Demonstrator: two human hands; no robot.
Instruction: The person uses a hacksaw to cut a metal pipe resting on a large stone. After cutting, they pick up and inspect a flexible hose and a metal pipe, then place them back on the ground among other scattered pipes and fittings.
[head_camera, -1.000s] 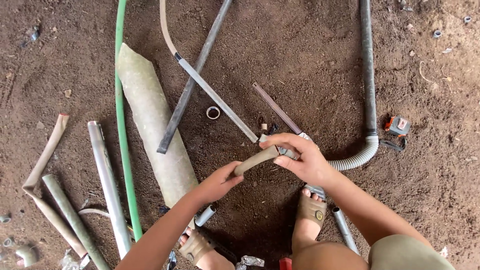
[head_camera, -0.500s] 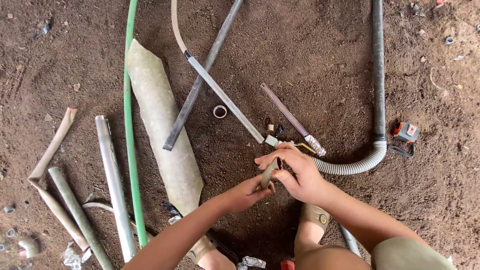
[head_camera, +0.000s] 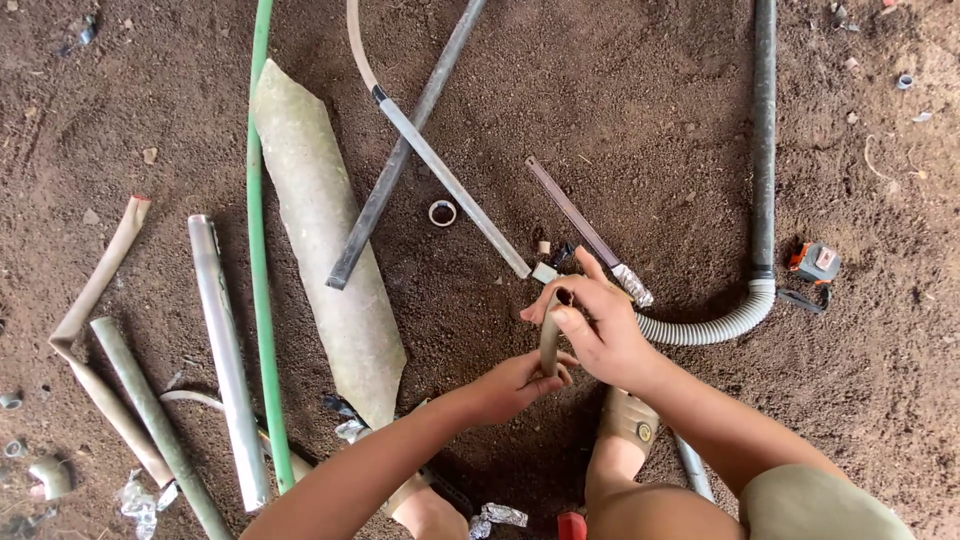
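A person crouches over a dirt floor (head_camera: 620, 110). Both hands grip a short tan pipe piece (head_camera: 549, 340): left hand (head_camera: 515, 385) clamped low, right hand (head_camera: 600, 325) clamped high. A slackened grip could drop it into loose soil.

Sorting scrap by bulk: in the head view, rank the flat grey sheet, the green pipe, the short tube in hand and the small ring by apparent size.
1. Flat grey sheet, widest.
2. Green pipe, longer but thin, so this order is unsure.
3. Short tube, held by both hands, nearer the camera.
4. Small ring.

A dirt-floored work yard, strewn with pipes (head_camera: 228, 360), hoses (head_camera: 262, 250) and a tape measure (head_camera: 815, 262).
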